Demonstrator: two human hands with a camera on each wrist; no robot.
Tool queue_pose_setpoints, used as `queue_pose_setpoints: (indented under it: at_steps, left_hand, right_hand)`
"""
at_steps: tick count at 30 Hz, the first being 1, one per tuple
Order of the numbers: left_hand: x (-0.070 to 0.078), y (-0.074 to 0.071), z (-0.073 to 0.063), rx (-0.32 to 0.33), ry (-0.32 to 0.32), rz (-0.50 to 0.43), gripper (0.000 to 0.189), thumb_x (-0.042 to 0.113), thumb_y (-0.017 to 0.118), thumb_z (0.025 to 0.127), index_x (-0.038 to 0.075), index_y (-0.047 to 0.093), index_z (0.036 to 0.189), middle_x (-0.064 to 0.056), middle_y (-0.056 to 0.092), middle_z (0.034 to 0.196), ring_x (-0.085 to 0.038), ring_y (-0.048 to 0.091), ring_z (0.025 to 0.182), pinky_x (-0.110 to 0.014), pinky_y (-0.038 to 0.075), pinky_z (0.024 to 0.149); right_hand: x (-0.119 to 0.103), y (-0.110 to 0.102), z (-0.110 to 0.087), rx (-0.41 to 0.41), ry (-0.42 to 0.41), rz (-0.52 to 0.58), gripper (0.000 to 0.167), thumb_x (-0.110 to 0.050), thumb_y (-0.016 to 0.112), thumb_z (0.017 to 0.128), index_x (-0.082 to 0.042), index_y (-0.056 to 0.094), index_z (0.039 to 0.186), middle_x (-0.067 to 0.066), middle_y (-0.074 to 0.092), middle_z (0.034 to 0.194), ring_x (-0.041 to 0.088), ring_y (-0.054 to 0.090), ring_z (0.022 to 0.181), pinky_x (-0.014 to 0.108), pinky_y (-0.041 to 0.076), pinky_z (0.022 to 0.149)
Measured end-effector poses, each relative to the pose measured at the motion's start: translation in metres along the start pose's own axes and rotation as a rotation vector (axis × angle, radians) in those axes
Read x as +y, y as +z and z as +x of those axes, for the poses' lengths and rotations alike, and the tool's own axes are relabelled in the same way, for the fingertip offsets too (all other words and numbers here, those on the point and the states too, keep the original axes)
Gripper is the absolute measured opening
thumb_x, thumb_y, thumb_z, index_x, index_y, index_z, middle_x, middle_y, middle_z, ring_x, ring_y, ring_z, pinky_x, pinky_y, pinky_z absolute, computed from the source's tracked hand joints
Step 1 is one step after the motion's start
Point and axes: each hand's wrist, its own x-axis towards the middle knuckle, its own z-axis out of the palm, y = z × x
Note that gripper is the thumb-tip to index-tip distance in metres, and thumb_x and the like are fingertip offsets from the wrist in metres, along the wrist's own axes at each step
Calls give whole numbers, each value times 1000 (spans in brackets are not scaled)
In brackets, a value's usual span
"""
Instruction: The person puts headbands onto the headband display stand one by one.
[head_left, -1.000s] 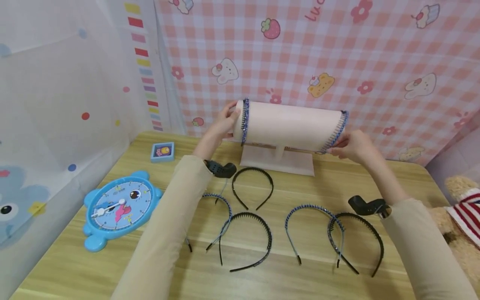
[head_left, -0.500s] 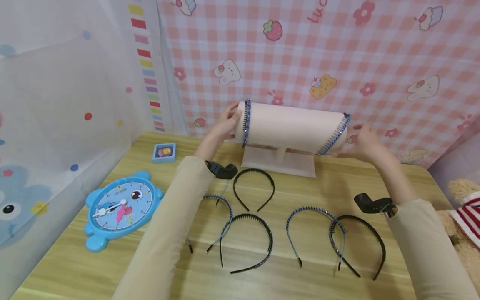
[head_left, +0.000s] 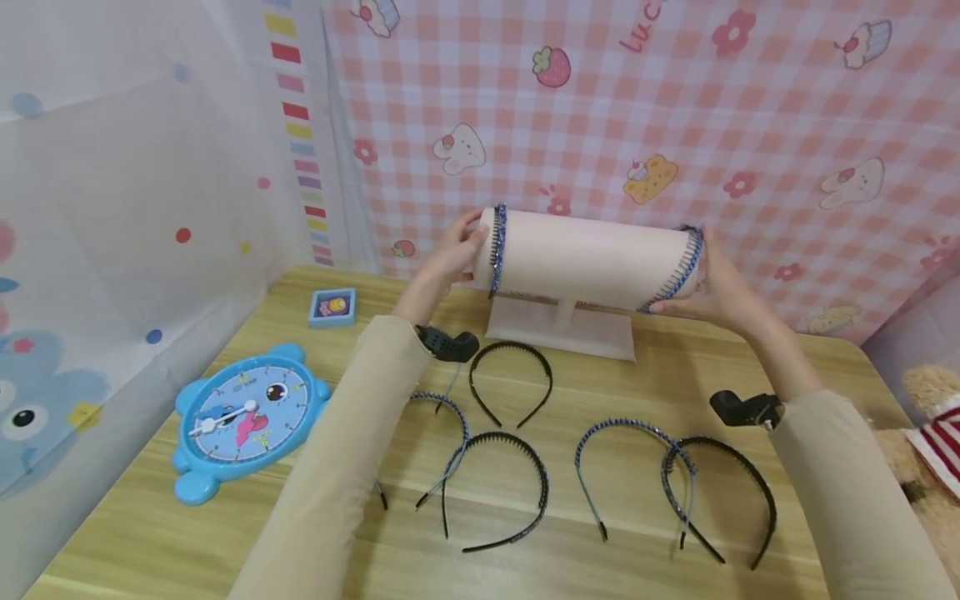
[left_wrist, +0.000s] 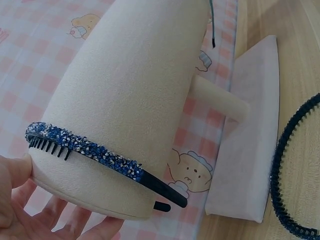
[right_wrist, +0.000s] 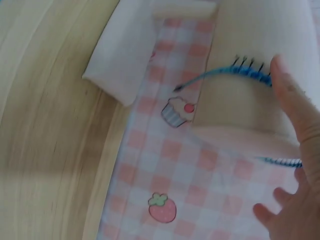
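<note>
A pale headband display stand [head_left: 592, 254], a horizontal roll on a flat base, stands before the checked cloth. My left hand [head_left: 456, 250] grips its left end, thumb on the side and fingers spread across the end face. Close by, a glittery blue headband [left_wrist: 95, 150] with black teeth circles that end. On the right end, another blue headband [right_wrist: 250, 74] sits slanted round the roll. My right hand [head_left: 723, 287] reaches round this end, thumb against the slanted headband. In the right wrist view, its other fingers are spread apart, with the tips off the roll.
Several headbands lie on the wooden table, including a black one [head_left: 474, 371] nearest the base and a blue one [head_left: 581, 446] overlapping a black one [head_left: 765, 492]. A blue toy clock [head_left: 251, 417] and small framed picture [head_left: 332, 307] are left; a teddy bear [head_left: 926, 400] is right.
My right hand drew away from the slanted headband, then came back round the roll's right end. The headband's slant first grew, then eased. My left hand keeps its grip.
</note>
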Motion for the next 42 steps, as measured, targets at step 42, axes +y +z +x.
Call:
queue_pose_setpoints:
  at_steps: [42]
  left_hand:
    - [-2,1,0,5,-1,5,46,34,37,98,35,25,142,-3,31,147,-28,39,129,-51,40,101]
  right_hand:
    - [-63,23,50,-264,17,-601,118,-47,84,56,0,18,142,24,28,145,45,16,135,62,13,110]
